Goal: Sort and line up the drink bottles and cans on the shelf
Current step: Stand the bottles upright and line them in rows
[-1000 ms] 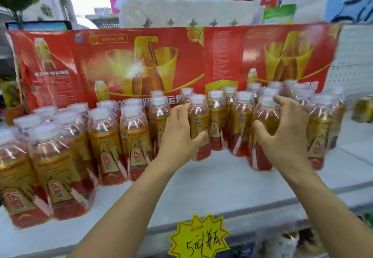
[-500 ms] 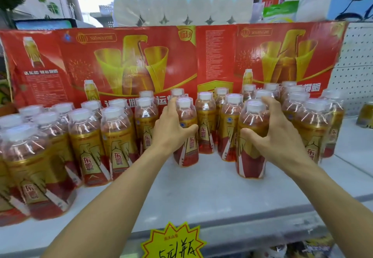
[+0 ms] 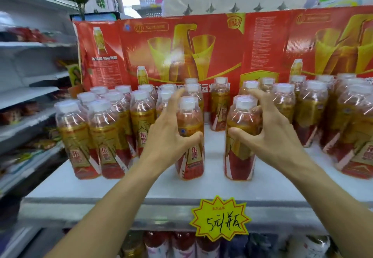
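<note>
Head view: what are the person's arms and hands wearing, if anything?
Nothing visible. The left hand and right hand are bare, with no gloves, rings or watch showing. Both forearms are uncovered to the frame's bottom edge; no sleeve is in view.

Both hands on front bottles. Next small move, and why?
Probably slide the two held bottles left: left hand grips one bottle, right hand grips another, and both stand apart from the left group with bare shelf showing between.
</note>
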{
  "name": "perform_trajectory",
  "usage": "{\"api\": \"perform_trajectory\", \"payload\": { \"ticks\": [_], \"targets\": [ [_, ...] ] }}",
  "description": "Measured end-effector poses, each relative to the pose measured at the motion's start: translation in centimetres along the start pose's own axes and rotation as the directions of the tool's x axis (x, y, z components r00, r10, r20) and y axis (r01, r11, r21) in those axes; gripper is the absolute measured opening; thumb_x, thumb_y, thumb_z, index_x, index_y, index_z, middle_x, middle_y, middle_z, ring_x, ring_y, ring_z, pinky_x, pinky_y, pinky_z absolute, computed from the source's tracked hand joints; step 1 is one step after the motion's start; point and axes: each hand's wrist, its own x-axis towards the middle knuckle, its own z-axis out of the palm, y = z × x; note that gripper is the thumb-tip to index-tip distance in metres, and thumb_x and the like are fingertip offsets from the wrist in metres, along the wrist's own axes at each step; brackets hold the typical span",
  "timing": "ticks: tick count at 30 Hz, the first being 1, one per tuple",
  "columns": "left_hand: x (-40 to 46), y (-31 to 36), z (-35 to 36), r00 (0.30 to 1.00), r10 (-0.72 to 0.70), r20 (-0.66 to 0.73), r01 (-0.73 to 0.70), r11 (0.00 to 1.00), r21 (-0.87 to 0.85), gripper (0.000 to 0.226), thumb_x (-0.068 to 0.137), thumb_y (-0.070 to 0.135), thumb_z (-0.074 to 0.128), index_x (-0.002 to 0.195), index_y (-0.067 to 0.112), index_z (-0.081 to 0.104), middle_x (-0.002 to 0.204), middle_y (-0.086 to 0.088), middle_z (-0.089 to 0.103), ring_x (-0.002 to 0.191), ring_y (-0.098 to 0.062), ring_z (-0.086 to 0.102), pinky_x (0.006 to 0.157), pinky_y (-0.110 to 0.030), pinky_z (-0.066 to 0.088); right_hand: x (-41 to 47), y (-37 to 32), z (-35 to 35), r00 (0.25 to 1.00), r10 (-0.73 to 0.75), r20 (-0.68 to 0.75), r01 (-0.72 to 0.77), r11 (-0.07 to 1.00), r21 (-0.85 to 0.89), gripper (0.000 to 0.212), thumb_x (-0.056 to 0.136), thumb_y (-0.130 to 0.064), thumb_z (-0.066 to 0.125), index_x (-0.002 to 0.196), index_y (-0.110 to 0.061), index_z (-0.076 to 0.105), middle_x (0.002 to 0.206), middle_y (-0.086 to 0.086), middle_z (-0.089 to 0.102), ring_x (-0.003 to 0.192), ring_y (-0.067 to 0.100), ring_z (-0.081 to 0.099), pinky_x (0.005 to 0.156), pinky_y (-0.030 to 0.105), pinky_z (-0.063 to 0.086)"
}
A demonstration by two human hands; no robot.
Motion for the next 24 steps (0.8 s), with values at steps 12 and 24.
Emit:
{"api": "perform_trajectory", "payload": {
  "ticks": [12,24],
  "targets": [
    [-1.1,-2.9,-8.7,0.989,0.121,0.086,-0.148,0.815,0.561,0.077,0.078,0.051,0.072,0.142,0.03,0.035,0.138,0.003,0.041,0.119,-0.016,0.045,0.094,-0.03,0.037,-0.1,-7.5,6.2,0.987,-0.112,0.116,0.099,0.989,0.107,0.082,0.073,-0.05,0.078,0.136,-0.04,0.028,0.119,-0.004,0.052,0.085,0.016,0.057,0.086,0.045,0.051],
    [-0.7,-3.8,-10.2,0.965,0.211,0.155,-0.262,0.759,0.597,0.078,0.08,0.049,0.072,0.144,0.022,0.037,0.141,0.003,0.044,0.123,-0.017,0.046,0.103,-0.029,0.028,0.9,-8.4,5.6,0.922,-0.179,0.343,0.154,0.983,0.1,0.094,0.077,-0.019,0.082,0.144,-0.039,0.02,0.135,0.0,0.048,0.105,0.012,0.053,0.093,0.033,0.046]
  ]
}}
